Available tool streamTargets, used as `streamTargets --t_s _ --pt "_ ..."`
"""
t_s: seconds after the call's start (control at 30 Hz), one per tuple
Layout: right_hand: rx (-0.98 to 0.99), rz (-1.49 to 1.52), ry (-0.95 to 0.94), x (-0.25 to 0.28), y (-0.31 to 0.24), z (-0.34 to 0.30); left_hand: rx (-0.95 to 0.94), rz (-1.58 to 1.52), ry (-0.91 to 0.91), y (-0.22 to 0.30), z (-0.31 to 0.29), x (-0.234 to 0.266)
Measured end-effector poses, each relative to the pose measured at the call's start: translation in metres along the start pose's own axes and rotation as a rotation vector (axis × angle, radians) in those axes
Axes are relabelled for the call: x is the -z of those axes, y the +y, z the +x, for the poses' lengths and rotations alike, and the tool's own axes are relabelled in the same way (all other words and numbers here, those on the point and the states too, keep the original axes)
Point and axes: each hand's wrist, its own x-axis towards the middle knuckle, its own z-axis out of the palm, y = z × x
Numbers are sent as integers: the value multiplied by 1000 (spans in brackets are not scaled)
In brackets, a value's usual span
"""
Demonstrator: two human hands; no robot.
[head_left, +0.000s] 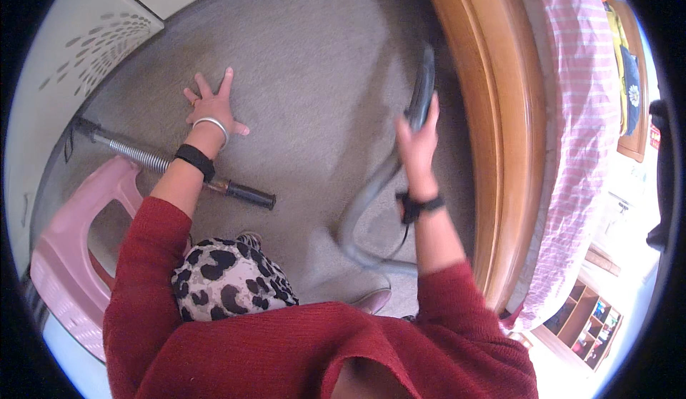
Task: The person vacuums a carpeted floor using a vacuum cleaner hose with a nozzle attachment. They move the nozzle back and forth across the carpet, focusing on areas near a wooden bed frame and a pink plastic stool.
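Observation:
My right hand (419,145) grips the dark handle of a vacuum cleaner hose (423,88), held low along the bed's side. From the handle, the grey flexible hose (348,227) curves down and bends back under my right forearm. My left hand (212,106) is empty, fingers spread, stretched over the grey floor (300,63). Beneath my left forearm lies a bar with a coiled metal spring and black grips (250,196), its middle partly hidden by the arm.
To the right runs a bed's wooden side board (493,113) with a pink striped sheet (579,127). A pink plastic stool (61,249) stands at the lower left, near a white panel with a dotted pattern (100,48). Shelves (584,320) show at the far lower right.

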Motion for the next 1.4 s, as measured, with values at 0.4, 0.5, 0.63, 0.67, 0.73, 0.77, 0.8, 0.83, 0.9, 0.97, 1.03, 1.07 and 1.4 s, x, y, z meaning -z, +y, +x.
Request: streamTargets --t_s 0.4,0.5,0.63,0.67,0.73,0.77,0.8,0.83,0.9,0.97,1.03,1.07,1.4 --pt "172 2 37 -13 -9 36 14 15 -17 2 0 2" --pt "106 -35 -39 -18 -1 50 -2 -2 -16 0 0 1" --pt "-40 54 -179 26 6 -118 4 21 15 -2 2 -2" --pt "-169 50 -198 41 4 -167 -8 23 16 -3 2 -4" --pt "-338 3 -118 63 1 -241 -45 61 69 -4 5 -9" --pt "-475 -6 -118 70 2 -255 -53 63 89 -4 6 -11" --pt "-457 99 -96 70 7 -250 -42 68 93 -4 7 -14" --pt "-571 187 -62 69 11 -236 -26 71 88 -4 9 -15" --pt "-241 98 97 54 32 -166 -15 83 72 -5 12 -17" --pt "-115 49 201 35 55 -92 -25 76 91 -6 13 -16" --pt "-129 -52 158 27 69 -70 -32 74 109 -6 10 -14" --pt "-248 -15 136 27 70 -82 -49 55 111 -5 6 -14" --pt "-246 49 131 58 40 -223 -289 283 -19 60 -38 -51"
